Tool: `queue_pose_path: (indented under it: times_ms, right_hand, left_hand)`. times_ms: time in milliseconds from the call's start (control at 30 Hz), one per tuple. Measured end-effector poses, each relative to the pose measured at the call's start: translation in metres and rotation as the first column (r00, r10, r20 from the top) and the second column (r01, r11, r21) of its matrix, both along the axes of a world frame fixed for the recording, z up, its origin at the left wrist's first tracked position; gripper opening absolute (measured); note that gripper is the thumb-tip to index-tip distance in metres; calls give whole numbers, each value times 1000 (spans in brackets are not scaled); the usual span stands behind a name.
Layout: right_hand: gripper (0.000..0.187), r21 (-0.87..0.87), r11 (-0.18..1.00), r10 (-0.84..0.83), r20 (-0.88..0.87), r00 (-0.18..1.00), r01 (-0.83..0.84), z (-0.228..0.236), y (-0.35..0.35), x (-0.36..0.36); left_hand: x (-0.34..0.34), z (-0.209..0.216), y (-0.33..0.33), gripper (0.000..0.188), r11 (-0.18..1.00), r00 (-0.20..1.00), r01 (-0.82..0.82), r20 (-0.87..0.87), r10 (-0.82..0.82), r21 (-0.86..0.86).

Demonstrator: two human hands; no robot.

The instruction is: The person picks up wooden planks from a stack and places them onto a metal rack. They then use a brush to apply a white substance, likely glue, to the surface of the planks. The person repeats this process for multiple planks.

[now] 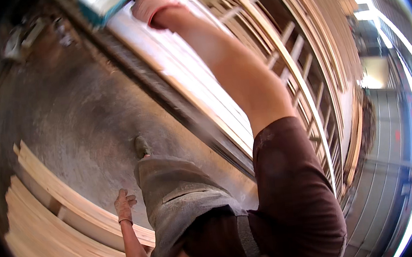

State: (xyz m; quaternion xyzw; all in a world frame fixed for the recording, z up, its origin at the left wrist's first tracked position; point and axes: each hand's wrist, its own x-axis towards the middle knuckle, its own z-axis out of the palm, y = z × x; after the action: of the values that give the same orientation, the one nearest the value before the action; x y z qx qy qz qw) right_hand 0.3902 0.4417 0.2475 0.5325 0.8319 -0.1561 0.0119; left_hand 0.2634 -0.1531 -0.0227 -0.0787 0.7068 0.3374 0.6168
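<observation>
My right arm stretches far out over a long row of pale boards [196, 75]. Its gloved hand [154, 5] is at the top edge, right beside a white thing with a teal border [110, 6]. Blur and the picture's edge hide its fingers, so whether it grips that thing is unclear. Low at my side hangs my left hand [124, 205], also gloved. Its fingers are loosely apart and hold nothing. Close to it is a stack of light wooden planks [67, 231].
A long dark rail [163, 95] runs along the near side of the board row. Beyond lie more long timbers [315, 24] with cross slats. My shoe [142, 147] stands on the worn concrete floor [81, 115]. Grey wall panels [385, 131] rise at the right.
</observation>
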Motion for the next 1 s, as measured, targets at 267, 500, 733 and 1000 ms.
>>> queue_pose_path:
  times_ms: [267,500,733,1000]
  right_hand:
    - [19,68,983,-161,-113,981,169,5,-291,280]
    - [22,9,839,-540,-100,836,543,16,-576,544]
    - [28,191,966,-256,785,564,173,-9,-865,792]
    - [36,18,892,-194,918,347,451,11,-937,881]
  left_hand:
    - [13,-66,45,61,914,884,376,235,-403,153]
    - [75,-51,88,54,871,874,483,17,-487,94]
    - [206,8,61,72,465,473,880,-111,-874,92]
    - [217,40,25,65,516,519,855,-109,-848,59]
